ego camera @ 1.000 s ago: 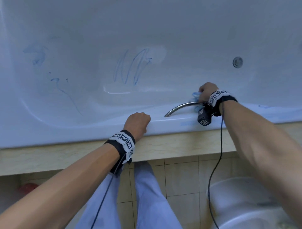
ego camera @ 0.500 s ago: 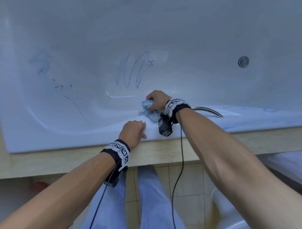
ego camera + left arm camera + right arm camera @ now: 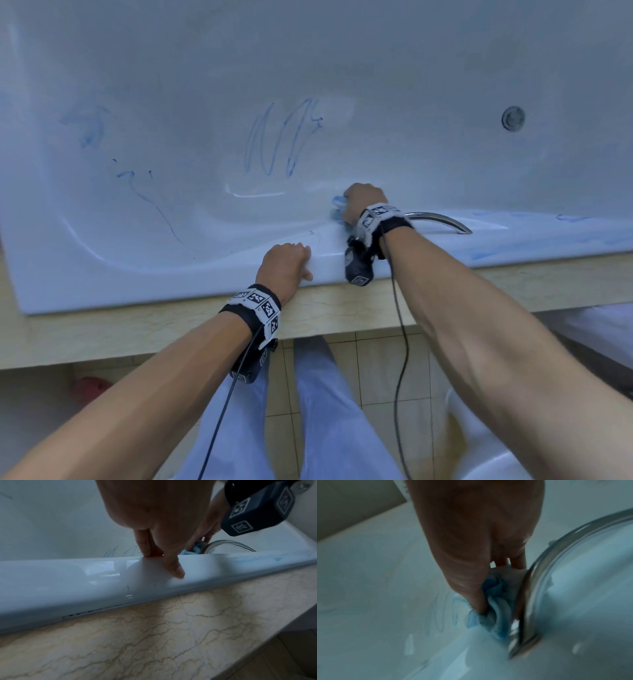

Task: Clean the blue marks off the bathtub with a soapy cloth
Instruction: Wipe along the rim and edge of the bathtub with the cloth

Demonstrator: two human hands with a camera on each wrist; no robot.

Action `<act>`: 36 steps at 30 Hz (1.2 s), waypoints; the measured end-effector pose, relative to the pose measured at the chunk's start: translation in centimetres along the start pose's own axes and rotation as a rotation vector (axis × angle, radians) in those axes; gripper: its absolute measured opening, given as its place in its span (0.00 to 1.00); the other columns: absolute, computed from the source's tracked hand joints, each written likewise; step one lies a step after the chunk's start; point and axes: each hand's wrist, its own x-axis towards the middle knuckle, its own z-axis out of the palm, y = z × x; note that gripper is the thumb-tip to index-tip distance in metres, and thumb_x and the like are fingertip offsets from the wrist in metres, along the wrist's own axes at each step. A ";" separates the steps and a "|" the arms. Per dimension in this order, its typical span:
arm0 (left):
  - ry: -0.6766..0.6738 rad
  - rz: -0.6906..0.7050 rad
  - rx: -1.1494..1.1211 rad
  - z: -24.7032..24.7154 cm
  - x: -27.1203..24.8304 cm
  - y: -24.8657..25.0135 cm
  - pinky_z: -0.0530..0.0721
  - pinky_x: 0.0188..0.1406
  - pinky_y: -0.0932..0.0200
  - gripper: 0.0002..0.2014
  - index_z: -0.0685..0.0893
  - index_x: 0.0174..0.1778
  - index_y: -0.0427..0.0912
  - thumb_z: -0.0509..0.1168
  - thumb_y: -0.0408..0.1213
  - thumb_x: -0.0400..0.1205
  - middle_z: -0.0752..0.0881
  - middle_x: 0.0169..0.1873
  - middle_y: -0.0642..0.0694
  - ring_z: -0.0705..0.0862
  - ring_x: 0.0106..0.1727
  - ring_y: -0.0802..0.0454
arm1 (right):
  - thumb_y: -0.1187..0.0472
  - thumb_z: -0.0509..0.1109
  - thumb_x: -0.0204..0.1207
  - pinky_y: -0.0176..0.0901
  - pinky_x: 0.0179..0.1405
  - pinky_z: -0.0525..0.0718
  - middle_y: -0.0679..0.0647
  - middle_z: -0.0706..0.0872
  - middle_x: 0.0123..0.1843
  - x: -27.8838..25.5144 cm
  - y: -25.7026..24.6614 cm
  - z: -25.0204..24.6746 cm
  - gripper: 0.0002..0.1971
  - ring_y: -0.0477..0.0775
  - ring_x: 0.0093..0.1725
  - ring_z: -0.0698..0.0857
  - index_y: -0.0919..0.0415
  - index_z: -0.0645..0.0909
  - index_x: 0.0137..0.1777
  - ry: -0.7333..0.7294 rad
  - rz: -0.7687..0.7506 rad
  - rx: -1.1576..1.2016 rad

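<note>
My right hand (image 3: 363,202) grips a bunched blue cloth (image 3: 337,207) and presses it on the white bathtub's near rim (image 3: 205,270), just left of the chrome grab handle (image 3: 442,221). In the right wrist view the cloth (image 3: 494,609) is squeezed between thumb and fingers beside the handle's foot (image 3: 527,635). Blue scribbles (image 3: 284,137) mark the tub's inner wall beyond it, with a thin blue line (image 3: 150,202) and a smudge (image 3: 90,130) further left. Blue smears (image 3: 493,251) lie on the rim to the right. My left hand (image 3: 286,262) grips the rim's edge, fingers (image 3: 147,545) curled over it.
A beige marble ledge (image 3: 342,311) runs under the tub's rim. A round chrome fitting (image 3: 512,118) sits on the far wall at right. Below are tiled floor, my legs (image 3: 329,411), a white toilet (image 3: 479,455) at lower right and a red object (image 3: 90,387) at left.
My right hand swept the cloth leftward along the rim from the handle's right end to past its left end; it now sits beside the handle's left foot. My left hand stayed on the rim.
</note>
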 end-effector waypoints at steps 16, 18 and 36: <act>0.079 -0.518 -0.077 1.0 -8.1 -10.3 0.71 0.31 0.55 0.28 0.78 0.39 0.41 0.75 0.65 0.68 0.85 0.37 0.43 0.77 0.35 0.43 | 0.62 0.68 0.72 0.45 0.44 0.74 0.50 0.80 0.42 -2.0 -11.9 5.3 0.04 0.58 0.44 0.79 0.53 0.75 0.42 0.023 -0.224 0.010; 0.110 -0.571 -0.084 1.6 -9.1 -11.7 0.71 0.30 0.55 0.30 0.78 0.38 0.41 0.75 0.67 0.66 0.84 0.35 0.43 0.74 0.33 0.44 | 0.61 0.67 0.74 0.45 0.43 0.74 0.50 0.79 0.42 -2.4 -14.7 6.3 0.03 0.58 0.43 0.78 0.53 0.76 0.43 0.034 -0.268 0.016; 0.249 -0.749 -0.251 5.8 -14.6 -24.4 0.76 0.71 0.41 0.60 0.66 0.75 0.26 0.77 0.69 0.60 0.72 0.72 0.31 0.69 0.75 0.36 | 0.61 0.69 0.73 0.42 0.39 0.74 0.51 0.80 0.41 -3.2 -27.6 10.2 0.07 0.59 0.43 0.80 0.54 0.72 0.39 -0.065 -0.308 0.192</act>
